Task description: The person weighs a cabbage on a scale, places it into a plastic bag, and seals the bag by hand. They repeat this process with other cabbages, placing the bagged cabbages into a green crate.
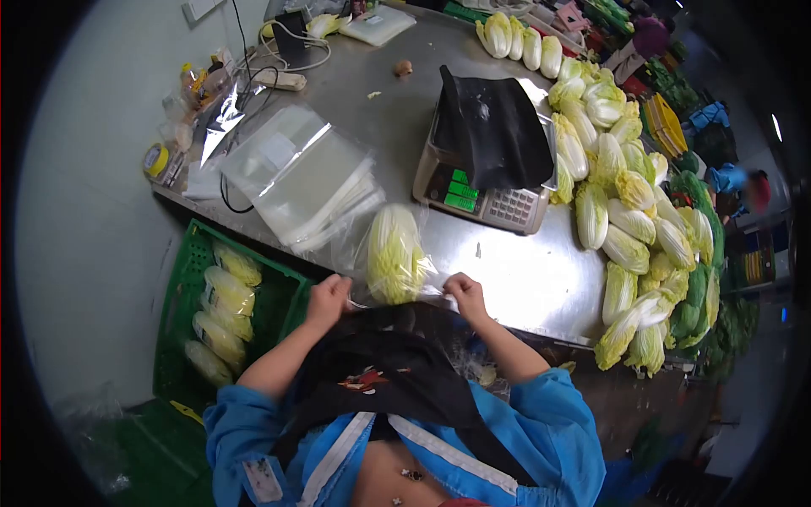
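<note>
A napa cabbage (394, 258) lies inside a clear plastic bag at the table's near edge, its leafy end toward me. My left hand (329, 300) is closed on the bag's left corner. On the other side, my right hand (465, 296) pinches the bag's right corner. Behind and left of the cabbage is a stack of flat clear bags (296, 169). A scale (490, 203) with a lit green display stands beyond my right hand, with a black sheet (498, 131) over its pan.
Many unbagged cabbages (606, 160) are heaped along the table's right side. A green crate (182, 287) with several bagged cabbages stands below the table at left. Bottles and cables crowd the back left. People (649, 38) are in the far background at right.
</note>
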Available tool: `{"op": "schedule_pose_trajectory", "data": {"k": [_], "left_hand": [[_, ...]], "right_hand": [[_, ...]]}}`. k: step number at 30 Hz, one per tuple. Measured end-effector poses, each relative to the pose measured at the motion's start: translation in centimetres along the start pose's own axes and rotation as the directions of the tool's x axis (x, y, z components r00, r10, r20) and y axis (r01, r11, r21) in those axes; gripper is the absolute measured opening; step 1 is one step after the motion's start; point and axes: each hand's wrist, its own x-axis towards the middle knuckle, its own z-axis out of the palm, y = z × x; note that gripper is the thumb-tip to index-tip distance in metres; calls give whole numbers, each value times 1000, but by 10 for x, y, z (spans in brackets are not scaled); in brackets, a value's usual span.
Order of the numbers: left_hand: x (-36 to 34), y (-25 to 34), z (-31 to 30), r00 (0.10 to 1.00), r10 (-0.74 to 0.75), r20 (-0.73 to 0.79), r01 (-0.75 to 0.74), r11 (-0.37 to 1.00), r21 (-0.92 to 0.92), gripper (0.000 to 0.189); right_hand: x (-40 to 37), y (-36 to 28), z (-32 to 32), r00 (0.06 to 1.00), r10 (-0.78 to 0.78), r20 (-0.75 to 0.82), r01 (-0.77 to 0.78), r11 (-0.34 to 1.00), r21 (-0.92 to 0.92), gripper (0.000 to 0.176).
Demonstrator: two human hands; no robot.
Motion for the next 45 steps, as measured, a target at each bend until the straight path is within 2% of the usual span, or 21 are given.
{"op": "schedule_pose_trajectory", "data": {"k": [1,5,7,9,10,15,17,18,19,21,24,26,27,29,31,35,38,40,41,43,45], "left_hand": [[2,1,0,908,-418,-2,390,848,-359,32],[10,17,17,877,-451,-165,346,831,-435,36],[2,-24,37,846,-497,-192,405,835,-374,36],[9,-29,50,947,-214,-239,273,929,251,31],[13,-30,52,880,-452,-148,472,793,386,26],[51,-5,42,939,-152,-308,325,683,654,46],[65,-27,65,852,-374,-367,508,761,403,50],[67,-31,74,821,-464,-332,514,855,76,53],[71,-34,73,802,-524,-287,461,848,-261,56],[51,-42,57,814,-414,-407,73,769,-635,62],[-29,-16,-25,950,-284,129,96,-126,-987,70],[-96,-36,-61,953,-303,-25,-49,-69,-996,70],[-129,-28,-85,924,-378,-56,-83,-56,-995,70],[-198,-76,-115,742,-670,-42,-122,-72,-990,64],[-264,-117,-142,618,-722,-312,-241,204,-949,60],[-393,-181,-211,381,-729,-569,-399,426,-812,57],[-431,-182,-268,302,-732,-611,-139,600,-787,66],[-443,-244,-285,58,-687,-724,160,723,-673,68],[-455,-300,-292,132,-505,-853,329,834,-443,69],[-423,-299,-318,23,-582,-813,530,697,-483,68],[-384,-280,-324,91,-355,-931,850,514,-113,81]], "right_hand": [[1,10,-2,935,348,-71,-298,877,377,14],[21,-10,2,810,536,-238,-464,834,298,25],[24,16,15,859,363,-361,-408,911,-54,29],[31,23,25,858,479,-185,-500,697,-514,37],[38,26,18,822,567,-55,-485,645,-591,35],[70,20,-2,839,544,-4,-511,785,-350,54],[90,1,19,540,827,154,-828,490,274,55],[86,79,57,783,599,170,-618,715,328,65],[87,64,65,794,571,208,-607,729,316,65],[100,0,72,708,510,489,-666,252,702,65],[93,-44,144,776,323,542,-629,453,631,62],[97,-82,193,831,-49,553,-10,995,103,64],[100,-102,218,746,-249,618,424,893,-152,65],[95,-106,268,699,-308,645,430,902,-35,58],[85,-114,288,633,2,774,-140,984,112,47],[76,-165,307,660,-52,750,-116,979,170,28],[84,-232,322,633,-108,766,-39,984,171,27],[88,-264,334,589,-212,780,110,977,182,26],[88,-278,340,560,-252,789,163,967,194,27],[92,-325,353,520,-294,802,260,949,180,27],[92,-377,366,261,-605,752,402,777,485,27]]}}
